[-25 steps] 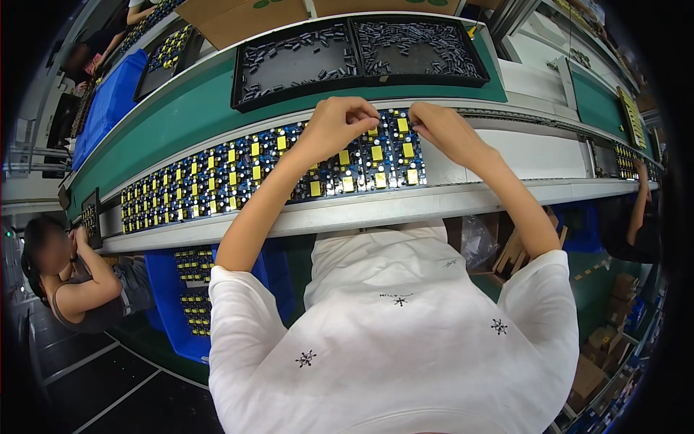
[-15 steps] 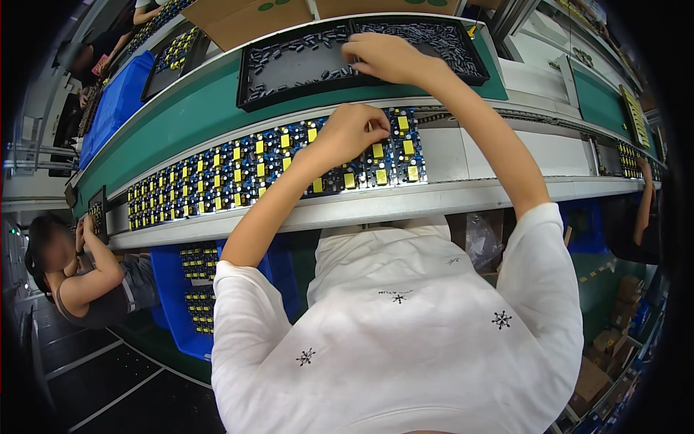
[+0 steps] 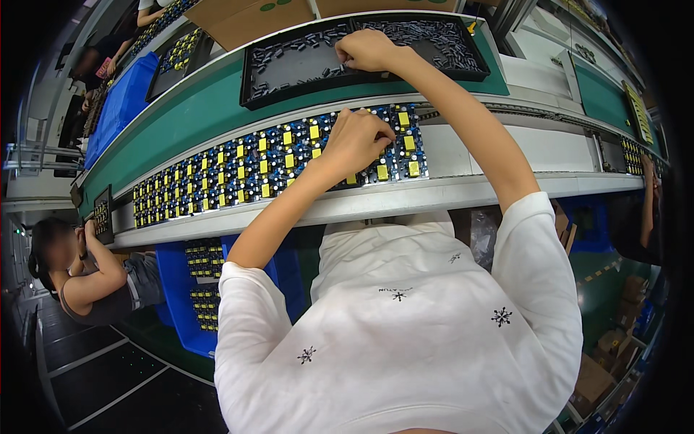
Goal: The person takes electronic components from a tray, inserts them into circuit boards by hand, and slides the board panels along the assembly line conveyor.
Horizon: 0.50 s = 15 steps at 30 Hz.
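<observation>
A row of joined circuit boards (image 3: 238,170), dark blue with yellow blocks and small round parts, lies on the rail of the bench before me. My left hand (image 3: 353,142) is over the right part of the boards, its fingers curled and the tips drawn together close to a board; what they hold, if anything, is hidden. Farther off, my right hand (image 3: 367,50) reaches over a black tray (image 3: 298,64), thumb and fingers pinched low by its middle divider. Small dark cylindrical components (image 3: 444,36) are heaped in the tray's right half and scattered through the left.
Behind the tray stand cardboard boxes (image 3: 253,22). A blue bin (image 3: 173,289) with more boards sits below the bench at left, and another blue bin (image 3: 123,108) stands at far left. Co-workers (image 3: 94,267) are at both sides.
My right hand has shifted a little left and away within the tray area. My left hand stays over the boards, its fingers slightly lower. The whole view has shifted slightly.
</observation>
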### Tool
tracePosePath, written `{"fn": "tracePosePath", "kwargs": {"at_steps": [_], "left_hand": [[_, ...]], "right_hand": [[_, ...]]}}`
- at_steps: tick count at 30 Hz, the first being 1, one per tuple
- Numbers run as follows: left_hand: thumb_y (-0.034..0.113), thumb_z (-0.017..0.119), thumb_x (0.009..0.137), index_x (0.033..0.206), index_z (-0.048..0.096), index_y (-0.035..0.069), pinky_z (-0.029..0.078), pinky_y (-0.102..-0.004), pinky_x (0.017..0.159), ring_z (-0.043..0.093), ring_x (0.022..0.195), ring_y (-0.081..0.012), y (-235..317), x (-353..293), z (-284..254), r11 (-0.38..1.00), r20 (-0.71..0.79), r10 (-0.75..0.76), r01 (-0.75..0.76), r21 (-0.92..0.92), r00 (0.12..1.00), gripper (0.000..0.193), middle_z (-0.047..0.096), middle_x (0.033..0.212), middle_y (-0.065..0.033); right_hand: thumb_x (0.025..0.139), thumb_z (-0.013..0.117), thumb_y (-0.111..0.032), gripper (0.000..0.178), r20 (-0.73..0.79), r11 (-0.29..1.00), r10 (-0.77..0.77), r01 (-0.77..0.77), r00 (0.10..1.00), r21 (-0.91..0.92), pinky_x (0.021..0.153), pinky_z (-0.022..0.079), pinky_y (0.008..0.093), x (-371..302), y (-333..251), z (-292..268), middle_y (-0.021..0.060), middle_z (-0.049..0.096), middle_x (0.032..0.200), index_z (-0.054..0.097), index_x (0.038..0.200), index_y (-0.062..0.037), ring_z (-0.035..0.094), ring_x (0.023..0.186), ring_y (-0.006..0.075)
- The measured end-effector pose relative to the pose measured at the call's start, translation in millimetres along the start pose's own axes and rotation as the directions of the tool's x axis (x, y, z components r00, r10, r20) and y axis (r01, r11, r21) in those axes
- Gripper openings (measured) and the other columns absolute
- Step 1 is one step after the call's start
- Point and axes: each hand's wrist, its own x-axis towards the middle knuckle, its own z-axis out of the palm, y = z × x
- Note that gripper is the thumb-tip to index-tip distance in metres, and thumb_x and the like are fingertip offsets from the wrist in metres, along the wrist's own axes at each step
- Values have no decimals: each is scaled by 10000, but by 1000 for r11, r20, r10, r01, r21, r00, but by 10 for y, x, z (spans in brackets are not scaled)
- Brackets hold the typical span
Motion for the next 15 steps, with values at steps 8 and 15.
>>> {"fn": "tracePosePath", "kwargs": {"at_steps": [8, 15], "left_hand": [[72, 673, 747, 806, 722, 50, 410, -371, 787, 605, 821, -263, 0, 21, 54, 992, -43, 80, -75, 104, 996, 80, 688, 802, -96], [78, 680, 741, 758, 699, 66, 394, -367, 762, 584, 782, -246, 58, -10, 61, 995, -101, 97, -93, 43, 990, 28, 666, 736, -73]], "right_hand": [[777, 647, -177, 145, -59, 989, -26, 34, 998, 146, 730, 511, 391, -114, 58, -56, 62, 668, 876, 629, 901, -103, 650, 839, 250], [818, 621, -111, 129, -314, 902, -25, 157, 949, 403, 664, 466, 311, -413, 58, -132, 62, 594, 797, 549, 908, -53, 577, 742, 193]]}}
